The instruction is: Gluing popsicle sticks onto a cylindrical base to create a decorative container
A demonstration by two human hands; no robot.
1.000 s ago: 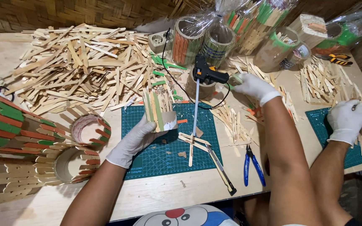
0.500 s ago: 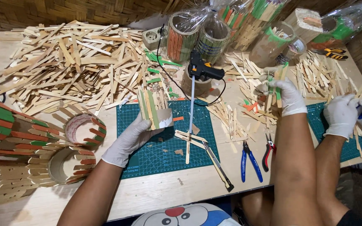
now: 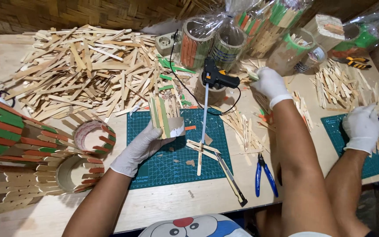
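Both hands gloved: left hand [image 3: 142,145] still grips stick-clad cup [image 3: 167,118]; right hand [image 3: 269,83], moved beyond glue gun [image 3: 216,78], pinches stick [image 3: 253,75].

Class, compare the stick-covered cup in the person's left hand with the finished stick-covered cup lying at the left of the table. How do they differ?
The held cup is upright in the left hand over the green mat; the finished cup lies on its side on the table. The held cup's sticks are few and uneven, the finished cup's even and complete. Both are stick-clad.

head camera looks steeply down, close over worktable [image 3: 189,202].
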